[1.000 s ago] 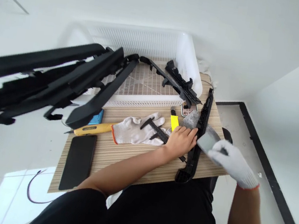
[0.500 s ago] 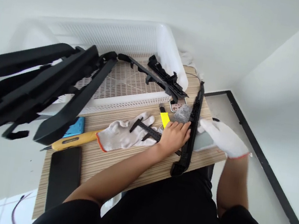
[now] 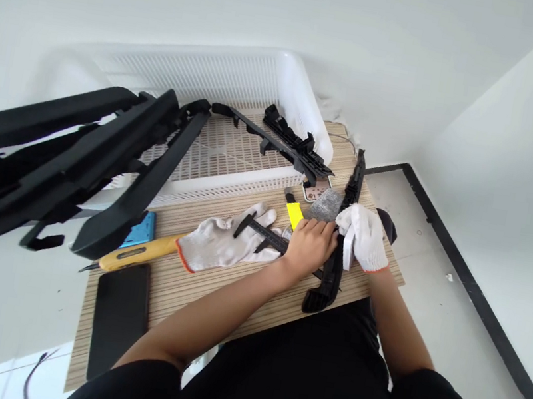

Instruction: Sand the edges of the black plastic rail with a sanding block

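A long black plastic trim piece (image 3: 329,280) lies lengthwise near the table's right end. My left hand (image 3: 310,245) is bare, its curled fingers gripping the piece's left edge. On the other side, my right hand (image 3: 364,238) wears a white knitted glove with an orange cuff. Its fingers are pinched together at the trim's middle; what they hold is hidden. A pale flat-edged object (image 3: 348,247) shows just below the gloved fingers. Left of my bare hand are a black caliper (image 3: 266,232), an empty white glove (image 3: 211,245) and a yellow-and-black tool (image 3: 294,213). Grey fibrous material (image 3: 325,203) sits beyond it.
A white slatted basket (image 3: 306,108) at the back holds black trim pieces (image 3: 286,138); several more (image 3: 136,158) jut out over its left side. A yellow-handled tool (image 3: 139,255), a blue object (image 3: 141,231) and a black phone (image 3: 120,318) occupy the table's left end.
My gloved right hand has come in from beyond the table's right edge to the trim piece, and its fingers have closed. My left hand keeps its grip in about the same place.
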{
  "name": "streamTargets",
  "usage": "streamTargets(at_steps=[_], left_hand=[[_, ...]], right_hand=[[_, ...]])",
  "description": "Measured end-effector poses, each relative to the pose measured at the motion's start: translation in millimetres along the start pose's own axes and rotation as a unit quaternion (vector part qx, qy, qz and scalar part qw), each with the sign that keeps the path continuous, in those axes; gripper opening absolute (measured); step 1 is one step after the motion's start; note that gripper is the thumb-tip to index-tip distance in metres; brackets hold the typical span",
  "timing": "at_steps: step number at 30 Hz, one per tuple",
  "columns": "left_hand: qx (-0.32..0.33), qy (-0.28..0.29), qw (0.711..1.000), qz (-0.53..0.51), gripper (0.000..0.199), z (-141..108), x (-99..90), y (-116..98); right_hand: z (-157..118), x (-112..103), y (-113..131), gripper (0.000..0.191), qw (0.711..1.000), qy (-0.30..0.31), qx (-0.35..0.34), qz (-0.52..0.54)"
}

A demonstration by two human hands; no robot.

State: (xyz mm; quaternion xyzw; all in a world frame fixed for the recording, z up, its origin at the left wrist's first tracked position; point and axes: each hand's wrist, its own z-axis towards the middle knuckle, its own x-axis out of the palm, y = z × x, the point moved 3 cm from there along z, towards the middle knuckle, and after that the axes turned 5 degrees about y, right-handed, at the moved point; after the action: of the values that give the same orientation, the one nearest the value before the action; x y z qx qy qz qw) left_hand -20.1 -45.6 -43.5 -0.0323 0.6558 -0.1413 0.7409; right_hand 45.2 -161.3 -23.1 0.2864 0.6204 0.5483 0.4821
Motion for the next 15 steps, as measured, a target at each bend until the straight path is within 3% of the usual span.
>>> streamTargets(at_steps=[4,7,9,10,13,15], left_hand=[[0.004,0.028,1.000,0.002,0.021,0.8,1.4,0.0],[-0.006,-0.007,1.000,-0.012,0.025,1.0,1.6,0.1],[-0.008,-0.027,0.999,-0.020,0.026,0.8,2.1,-0.1],[-0.006,-0.030,0.999,-0.021,0.025,0.7,2.7,-0.3],[0.000,-0.022,1.000,-0.007,0.019,0.0,4.8,-0.4],[0.000,-0.028,1.000,0.000,0.018,-0.6,5.0,-0.2]], right_hand=[[11.4,-9.3,8.8,0.044,0.993,0.038,-0.005,-0.112],[24.4,-26.3,13.9,0.047,0.967,-0.089,0.049,-0.235],[26.6,-35.4,14.6,0.052,0.951,-0.180,0.098,-0.229],[25.9,-36.2,14.1,0.052,0.953,-0.185,0.113,-0.212],[21.2,-28.2,12.6,0.044,0.970,-0.064,0.107,-0.207],[18.1,-29.6,10.5,0.046,0.961,-0.052,0.112,-0.247]])
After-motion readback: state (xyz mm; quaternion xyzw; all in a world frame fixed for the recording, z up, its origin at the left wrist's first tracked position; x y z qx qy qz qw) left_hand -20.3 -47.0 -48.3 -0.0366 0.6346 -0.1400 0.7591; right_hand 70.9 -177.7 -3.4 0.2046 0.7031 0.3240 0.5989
